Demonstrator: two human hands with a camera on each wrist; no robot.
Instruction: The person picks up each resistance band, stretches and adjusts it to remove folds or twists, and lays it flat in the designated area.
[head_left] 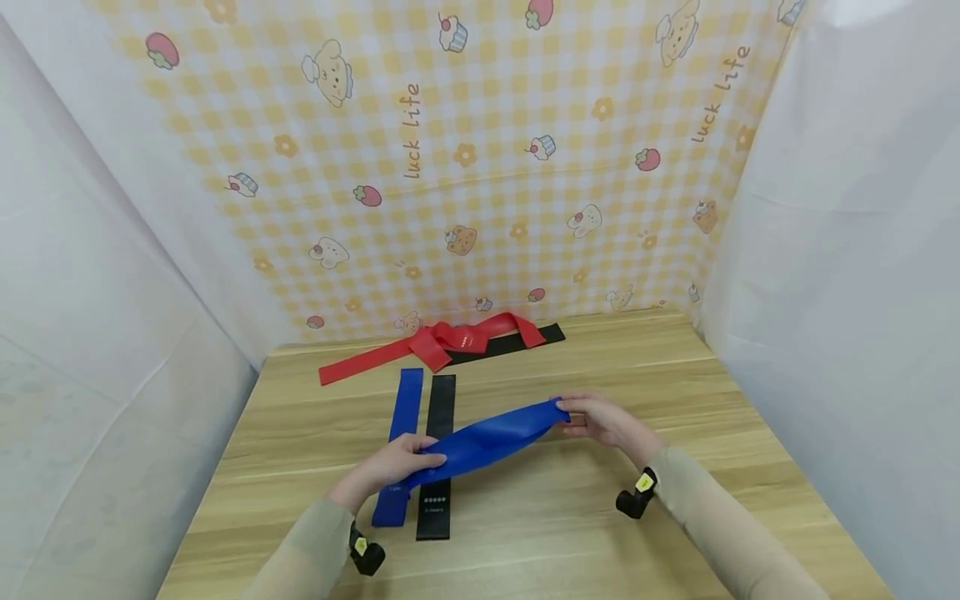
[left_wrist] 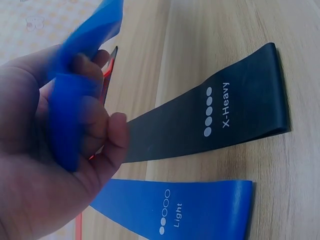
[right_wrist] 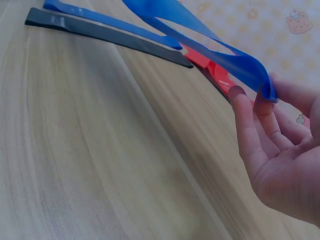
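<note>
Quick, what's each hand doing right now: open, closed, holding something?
Left hand: closed, gripping the raised blue band near one end.
Right hand: closed, pinching that band's other end.

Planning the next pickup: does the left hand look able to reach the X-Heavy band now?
Probably not without letting go: the left hand grips the raised blue band, though the X-Heavy band lies close, its labelled end uncovered.

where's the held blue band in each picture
Head: held band, lower centre, between left hand and right hand.
Left wrist: upper left, in that hand.
Right wrist: upper right, its end in that hand.
Shared landmark: black band beside the flat blue band.
</note>
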